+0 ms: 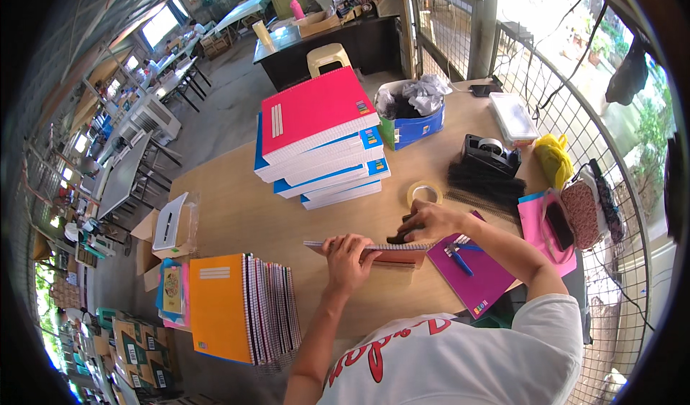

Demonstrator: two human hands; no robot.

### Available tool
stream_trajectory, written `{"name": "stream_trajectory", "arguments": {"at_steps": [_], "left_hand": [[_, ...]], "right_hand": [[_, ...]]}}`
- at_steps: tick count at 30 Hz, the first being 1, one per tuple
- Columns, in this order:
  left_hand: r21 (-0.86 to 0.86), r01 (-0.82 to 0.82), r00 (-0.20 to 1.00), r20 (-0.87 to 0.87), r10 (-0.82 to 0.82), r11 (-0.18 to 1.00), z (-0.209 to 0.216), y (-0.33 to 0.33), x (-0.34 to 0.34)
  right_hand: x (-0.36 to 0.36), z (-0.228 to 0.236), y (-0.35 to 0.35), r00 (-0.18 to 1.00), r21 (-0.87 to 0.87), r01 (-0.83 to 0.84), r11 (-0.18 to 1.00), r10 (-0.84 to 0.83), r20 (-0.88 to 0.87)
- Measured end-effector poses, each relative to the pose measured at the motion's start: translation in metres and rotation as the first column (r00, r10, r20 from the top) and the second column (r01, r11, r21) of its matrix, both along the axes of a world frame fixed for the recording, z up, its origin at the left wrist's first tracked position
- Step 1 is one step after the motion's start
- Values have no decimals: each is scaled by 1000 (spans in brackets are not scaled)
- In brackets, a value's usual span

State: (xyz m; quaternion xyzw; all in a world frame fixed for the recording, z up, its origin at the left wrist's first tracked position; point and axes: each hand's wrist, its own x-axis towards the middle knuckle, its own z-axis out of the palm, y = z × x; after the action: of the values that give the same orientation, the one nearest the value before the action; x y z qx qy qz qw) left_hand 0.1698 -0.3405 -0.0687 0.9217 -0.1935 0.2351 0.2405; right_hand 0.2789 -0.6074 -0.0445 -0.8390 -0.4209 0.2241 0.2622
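My left hand (348, 261) is closed on a spiral notebook (392, 258) stood on edge over the table, its bound spine facing up. Along that spine runs a row of coil loops. Closed fingers of my right hand (431, 222) hold a small black object (407, 234) at the spine; its kind is mostly hidden. To the right, blue-handled pliers (460, 260) lie on a purple notebook (480, 284). A roll of tape (412, 194) sits just beyond my right hand.
Tall stacks of white-edged notebooks (316, 121) and spiral notebooks (215, 304) stand ahead and at left. Black coils (487, 183), a tape dispenser (492, 153) and a blue-green box (417, 130) with crumpled bags lie beyond. Wire mesh (611, 211) borders the right side.
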Motion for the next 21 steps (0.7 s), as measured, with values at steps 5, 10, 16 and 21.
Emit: {"name": "stream_trajectory", "arguments": {"at_steps": [5,10,16,21], "left_hand": [[-91,-59,998,-38,55,994,-3,-3,0],[-100,-110,994,-17,109,989,-7,-4,-3],[-246,-330,924,113,365,911,-10,32,-6],[-395,-234,964,23,264,888,-23,37,-2]], "right_hand": [[1,-2,15,915,287,9,958,108,-390],[14,-19,31,918,351,40,936,104,-382],[7,-9,37,909,373,-39,927,188,-372],[20,-26,46,835,300,160,941,33,-549]]}}
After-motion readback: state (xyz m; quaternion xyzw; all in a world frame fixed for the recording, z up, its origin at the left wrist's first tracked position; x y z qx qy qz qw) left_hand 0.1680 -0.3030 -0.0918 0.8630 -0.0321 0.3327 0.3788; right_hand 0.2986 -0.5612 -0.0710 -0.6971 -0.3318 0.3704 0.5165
